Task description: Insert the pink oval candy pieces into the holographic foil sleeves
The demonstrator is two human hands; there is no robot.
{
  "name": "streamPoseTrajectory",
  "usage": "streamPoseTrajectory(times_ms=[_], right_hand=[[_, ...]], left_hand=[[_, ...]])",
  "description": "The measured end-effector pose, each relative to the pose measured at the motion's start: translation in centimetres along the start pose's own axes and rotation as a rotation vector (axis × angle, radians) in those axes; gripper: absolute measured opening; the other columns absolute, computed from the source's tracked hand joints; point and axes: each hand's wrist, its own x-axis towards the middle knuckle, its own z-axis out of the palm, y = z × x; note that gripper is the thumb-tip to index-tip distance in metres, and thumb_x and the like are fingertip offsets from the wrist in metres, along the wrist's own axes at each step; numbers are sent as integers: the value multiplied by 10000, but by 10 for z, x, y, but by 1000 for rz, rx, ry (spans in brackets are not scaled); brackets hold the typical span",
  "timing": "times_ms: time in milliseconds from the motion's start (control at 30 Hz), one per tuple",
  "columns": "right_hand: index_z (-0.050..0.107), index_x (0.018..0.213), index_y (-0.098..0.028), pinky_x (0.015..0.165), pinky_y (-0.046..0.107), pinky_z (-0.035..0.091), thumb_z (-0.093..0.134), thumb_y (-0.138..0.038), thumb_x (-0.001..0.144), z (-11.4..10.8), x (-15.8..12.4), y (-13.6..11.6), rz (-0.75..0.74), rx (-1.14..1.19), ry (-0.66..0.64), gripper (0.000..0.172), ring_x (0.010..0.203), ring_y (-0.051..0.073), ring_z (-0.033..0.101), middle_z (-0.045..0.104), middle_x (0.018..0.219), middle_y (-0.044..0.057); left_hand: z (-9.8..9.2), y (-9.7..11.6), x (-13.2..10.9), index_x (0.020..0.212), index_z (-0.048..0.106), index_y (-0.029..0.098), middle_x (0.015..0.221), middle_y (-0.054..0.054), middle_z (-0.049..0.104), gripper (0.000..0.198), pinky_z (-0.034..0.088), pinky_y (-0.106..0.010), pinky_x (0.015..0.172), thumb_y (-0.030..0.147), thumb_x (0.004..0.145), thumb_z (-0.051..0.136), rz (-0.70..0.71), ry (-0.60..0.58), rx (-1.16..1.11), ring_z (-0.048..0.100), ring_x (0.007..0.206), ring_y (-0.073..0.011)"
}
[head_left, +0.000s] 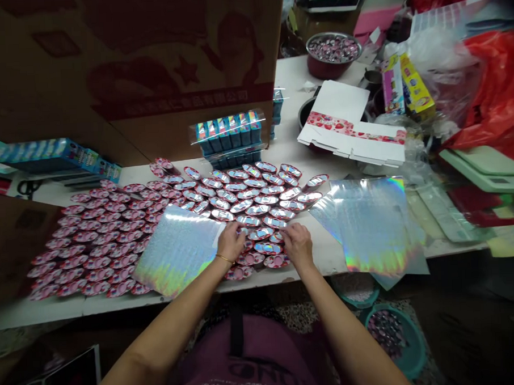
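Rows of small pink cups with shiny foil lids (249, 204) cover the white table (298, 151). My left hand (230, 241) rests on the cups by the edge of a holographic sheet (178, 250), fingers curled closed. My right hand (296, 243) is beside it on the near cups, fingers pinched on something I cannot make out. Both hands are close together at the table's front edge.
A second holographic sheet stack (369, 221) lies to the right. A big cardboard box (128, 73) stands behind, with wrapped blue packs (229, 131), a flat white carton (348, 126), a bowl of cups (332, 50) and red bags (495, 91). Teal basins (393, 334) sit below the table.
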Motion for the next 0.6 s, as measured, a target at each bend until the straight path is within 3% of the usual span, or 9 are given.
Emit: streamPoseTrajectory(times_ms=[100,233,333,433,600], right_hand=[[621,953,-213,715,289,334,412,-242,852,19,-5,-44,-242,43,-124,234,811,168,458,569,864,49],[546,1101,-211,751,314,354,393,-254,863,64,9,-114,-332,7,-213,286,879,185,456,553,975,71],[517,1118,-186,767,345,343,438,-279,844,101,27,-150,-268,-139,-233,299,898,210,434,538,993,89],[545,1038,-159,730,350,334,459,-252,831,126,33,-161,-212,-273,-257,242,853,215,422,538,950,101],[524,1070,-156,707,341,319,400,-213,855,132,19,-157,-227,-347,-207,255,860,213,411,533,1010,110]], left_hand=[[-48,-54,9,1027,555,197,1054,-67,565,284,390,-317,893,213,773,428,28,141,149,502,1011,-185],[-90,-118,17,1198,470,240,1294,-70,438,416,271,-411,1004,264,784,441,13,130,400,353,1209,-236],[-92,-146,15,1256,412,255,1374,-66,347,448,192,-462,1031,311,812,409,15,80,484,249,1280,-245],[-82,-158,9,1284,381,241,1392,-74,318,460,159,-478,1036,334,834,370,-8,78,489,222,1293,-246],[-75,-164,6,1294,367,238,1408,-61,289,463,114,-480,1047,353,846,340,-23,102,449,208,1300,-244]])
